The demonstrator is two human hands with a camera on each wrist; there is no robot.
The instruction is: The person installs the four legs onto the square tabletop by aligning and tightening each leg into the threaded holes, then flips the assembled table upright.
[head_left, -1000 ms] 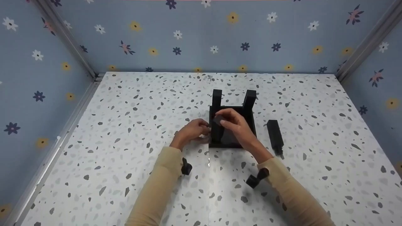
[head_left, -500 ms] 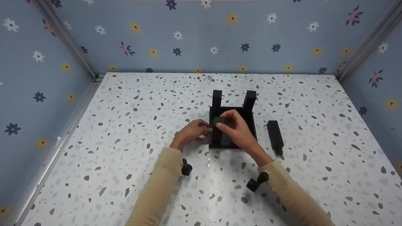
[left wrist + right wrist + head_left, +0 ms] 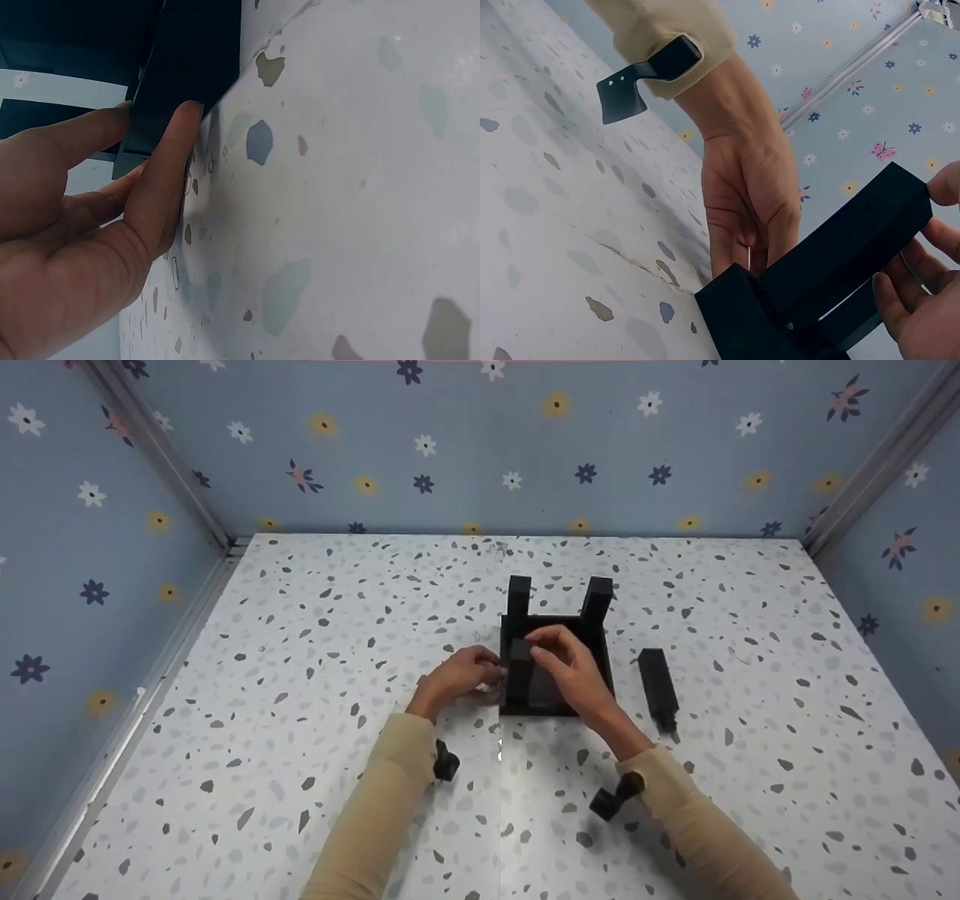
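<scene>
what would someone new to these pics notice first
Probably the black base near the middle of the speckled white table, with three upright black legs and the left hand holding its left side, the right hand at the top of the near-left leg. Next, perhaps, the loose black leg lying to the right of the base, then the blue flowered wall behind the table.

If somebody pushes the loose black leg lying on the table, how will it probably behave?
The loose leg would likely slide rather than roll, since its sides look flat. It seems stiff, being straight and blocky. Its narrow end may make it swivel a little, being thinner than the body.
</scene>
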